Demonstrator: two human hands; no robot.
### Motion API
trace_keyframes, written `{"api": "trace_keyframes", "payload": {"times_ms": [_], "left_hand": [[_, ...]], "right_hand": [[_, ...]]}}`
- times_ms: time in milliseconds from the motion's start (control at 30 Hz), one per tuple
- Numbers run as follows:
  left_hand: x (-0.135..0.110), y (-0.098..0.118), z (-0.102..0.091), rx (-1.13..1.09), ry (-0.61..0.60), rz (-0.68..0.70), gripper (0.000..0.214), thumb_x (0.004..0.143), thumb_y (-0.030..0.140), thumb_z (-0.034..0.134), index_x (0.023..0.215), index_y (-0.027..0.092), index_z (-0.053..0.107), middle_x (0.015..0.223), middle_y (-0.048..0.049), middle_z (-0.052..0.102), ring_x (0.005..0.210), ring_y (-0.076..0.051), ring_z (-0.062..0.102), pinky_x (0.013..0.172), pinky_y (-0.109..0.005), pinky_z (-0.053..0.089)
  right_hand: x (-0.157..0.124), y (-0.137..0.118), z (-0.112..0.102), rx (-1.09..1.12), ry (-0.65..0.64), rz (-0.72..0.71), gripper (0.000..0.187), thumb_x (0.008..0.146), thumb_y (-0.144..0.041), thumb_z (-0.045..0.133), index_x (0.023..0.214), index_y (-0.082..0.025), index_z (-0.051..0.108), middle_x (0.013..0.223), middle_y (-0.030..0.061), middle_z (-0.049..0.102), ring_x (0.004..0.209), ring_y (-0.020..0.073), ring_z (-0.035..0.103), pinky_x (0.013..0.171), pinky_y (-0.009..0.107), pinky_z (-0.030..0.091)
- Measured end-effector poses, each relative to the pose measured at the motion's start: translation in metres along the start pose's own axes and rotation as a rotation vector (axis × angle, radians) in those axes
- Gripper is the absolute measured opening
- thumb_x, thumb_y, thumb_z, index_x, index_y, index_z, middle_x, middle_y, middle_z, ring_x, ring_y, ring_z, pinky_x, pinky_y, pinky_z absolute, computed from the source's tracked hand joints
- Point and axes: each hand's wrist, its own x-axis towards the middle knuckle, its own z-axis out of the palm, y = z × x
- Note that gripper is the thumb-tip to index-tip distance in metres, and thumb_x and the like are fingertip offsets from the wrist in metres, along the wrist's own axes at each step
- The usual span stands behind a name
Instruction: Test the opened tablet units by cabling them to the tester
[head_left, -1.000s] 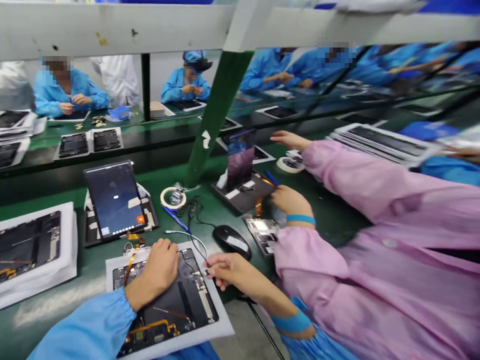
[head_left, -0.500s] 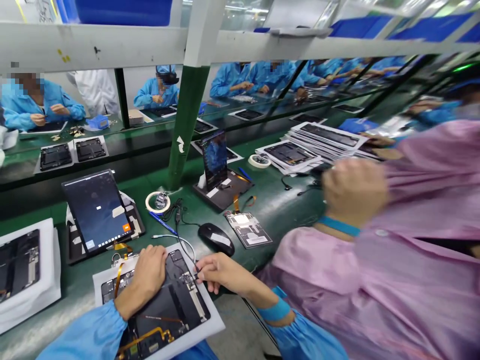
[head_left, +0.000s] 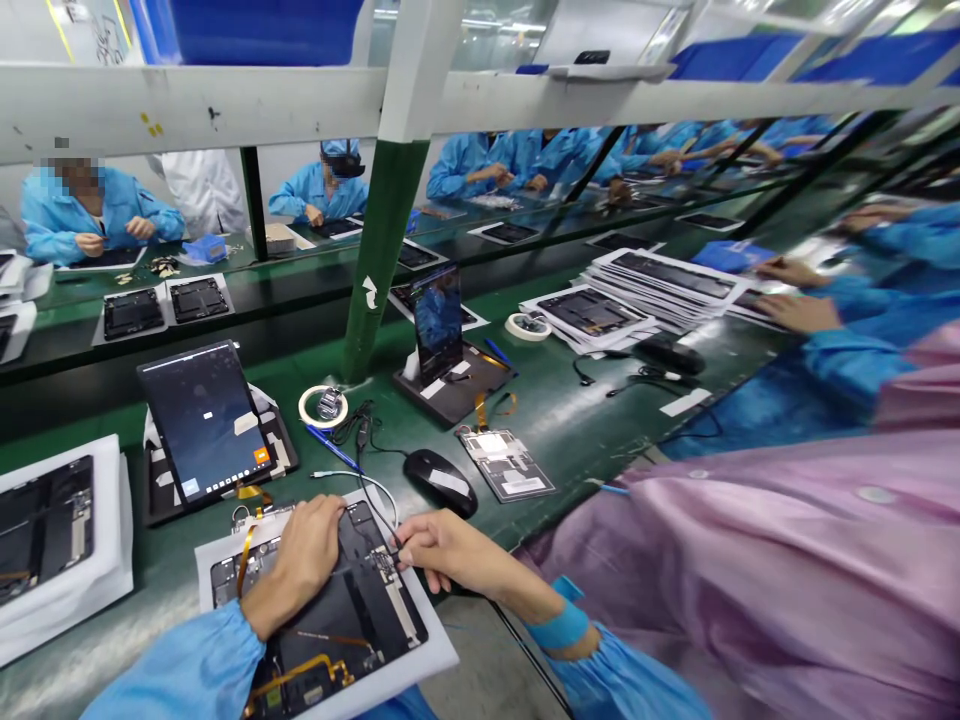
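An opened tablet [head_left: 364,600], its inside parts and orange flex cables bare, lies on white foam sheeting [head_left: 442,660] in front of me. My left hand [head_left: 304,555] rests palm down across its upper part, fingers lying together on it and their tips partly hidden. At the tablet's right edge, my right hand [head_left: 454,555] pinches the end of a thin black cable [head_left: 375,508] between thumb and forefinger. The plug itself is mostly covered by the fingers. Just beyond, a black mouse [head_left: 441,482] and a white-tipped cable [head_left: 352,476] lie on the green bench.
A lit tablet screen [head_left: 206,425] stands propped at left, another screen [head_left: 439,320] farther back. Stacked foam-wrapped tablets [head_left: 45,540] sit far left, more [head_left: 660,285] at right. A battery-like panel [head_left: 506,463] and a tape roll [head_left: 322,406] lie nearby. A person in pink [head_left: 787,560] is close at right.
The view has shifted slightly. The pink-sleeved person's blurred hand has left the view, uncovering another mouse and co-workers' hands behind. My own hands keep their places on the tablet and cable.
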Motion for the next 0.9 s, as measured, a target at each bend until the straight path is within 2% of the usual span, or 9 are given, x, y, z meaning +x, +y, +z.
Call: {"api": "trace_keyframes", "payload": {"times_ms": [67, 100, 167, 267, 333, 433, 600, 733, 900], "left_hand": [[0.0, 0.001, -0.003, 0.017, -0.02, -0.002, 0.036, 0.104, 0.021, 0.032, 0.115, 0.019, 0.066, 0.114, -0.008, 0.069, 0.11, -0.02, 0.064, 0.104, -0.036, 0.048], [0.0, 0.002, -0.004, 0.029, -0.031, -0.005, 0.036, 0.104, 0.022, 0.032, 0.114, 0.019, 0.066, 0.115, -0.0079, 0.069, 0.11, -0.02, 0.064, 0.103, -0.036, 0.048], [-0.001, 0.003, -0.006, 0.053, -0.051, -0.011, 0.036, 0.104, 0.023, 0.031, 0.114, 0.019, 0.066, 0.115, -0.0077, 0.069, 0.109, -0.021, 0.065, 0.102, -0.037, 0.049], [-0.003, 0.005, -0.006, 0.077, -0.075, -0.03, 0.036, 0.105, 0.023, 0.03, 0.113, 0.019, 0.065, 0.114, -0.0074, 0.069, 0.106, -0.021, 0.065, 0.101, -0.037, 0.048], [-0.005, 0.007, -0.005, 0.079, -0.092, -0.037, 0.036, 0.104, 0.022, 0.03, 0.113, 0.019, 0.065, 0.114, -0.0071, 0.069, 0.106, -0.021, 0.065, 0.102, -0.037, 0.047], [-0.008, 0.011, -0.006, 0.092, -0.137, -0.034, 0.034, 0.103, 0.02, 0.031, 0.111, 0.018, 0.064, 0.115, -0.0076, 0.068, 0.107, -0.02, 0.064, 0.102, -0.036, 0.047], [-0.013, 0.014, -0.006, 0.115, -0.176, -0.03, 0.033, 0.102, 0.018, 0.03, 0.111, 0.019, 0.062, 0.112, -0.0075, 0.067, 0.105, -0.021, 0.064, 0.099, -0.037, 0.048], [-0.016, 0.012, 0.0, 0.13, -0.166, -0.003, 0.032, 0.102, 0.021, 0.03, 0.109, 0.017, 0.061, 0.11, -0.0088, 0.068, 0.102, -0.022, 0.065, 0.094, -0.037, 0.049], [-0.016, 0.01, 0.004, 0.139, -0.156, 0.012, 0.029, 0.101, 0.021, 0.033, 0.106, 0.017, 0.061, 0.109, -0.0089, 0.068, 0.101, -0.022, 0.066, 0.092, -0.037, 0.049]], "right_hand": [[-0.003, -0.005, -0.001, -0.144, 0.067, -0.058, 0.034, 0.082, -0.042, 0.065, 0.1, -0.014, 0.064, 0.074, 0.0041, 0.071, 0.05, 0.0125, 0.057, 0.046, 0.024, 0.04], [-0.004, -0.007, -0.002, -0.249, 0.163, -0.125, 0.031, 0.086, -0.042, 0.061, 0.101, -0.015, 0.065, 0.075, 0.0043, 0.071, 0.055, 0.0144, 0.059, 0.052, 0.026, 0.044], [-0.002, -0.009, -0.005, -0.484, 0.497, -0.346, 0.031, 0.095, -0.042, 0.052, 0.101, -0.016, 0.067, 0.081, 0.0068, 0.071, 0.071, 0.0188, 0.064, 0.068, 0.032, 0.049], [0.011, -0.001, -0.01, -0.778, 1.044, -0.657, 0.031, 0.1, -0.04, 0.05, 0.102, -0.015, 0.068, 0.102, 0.0129, 0.071, 0.1, 0.0249, 0.062, 0.092, 0.038, 0.044], [0.021, 0.008, -0.011, -0.964, 1.209, -0.682, 0.032, 0.1, -0.04, 0.052, 0.108, -0.013, 0.067, 0.113, 0.0149, 0.069, 0.109, 0.0276, 0.059, 0.096, 0.04, 0.04], [0.032, 0.019, -0.01, -1.149, 1.274, -0.564, 0.042, 0.1, -0.046, 0.05, 0.119, -0.01, 0.064, 0.122, 0.0167, 0.067, 0.11, 0.0317, 0.058, 0.092, 0.042, 0.038], [0.032, 0.024, -0.007, -1.259, 1.186, -0.398, 0.05, 0.102, -0.049, 0.038, 0.122, -0.01, 0.062, 0.118, 0.0194, 0.068, 0.102, 0.0354, 0.06, 0.08, 0.043, 0.038], [0.029, 0.023, -0.006, -1.289, 1.165, -0.378, 0.052, 0.101, -0.049, 0.033, 0.119, -0.01, 0.063, 0.112, 0.0194, 0.069, 0.091, 0.0355, 0.062, 0.072, 0.043, 0.038], [0.027, 0.024, -0.006, -1.332, 1.169, -0.377, 0.052, 0.101, -0.049, 0.034, 0.121, -0.009, 0.061, 0.113, 0.0177, 0.069, 0.088, 0.0342, 0.062, 0.068, 0.041, 0.037]]}}
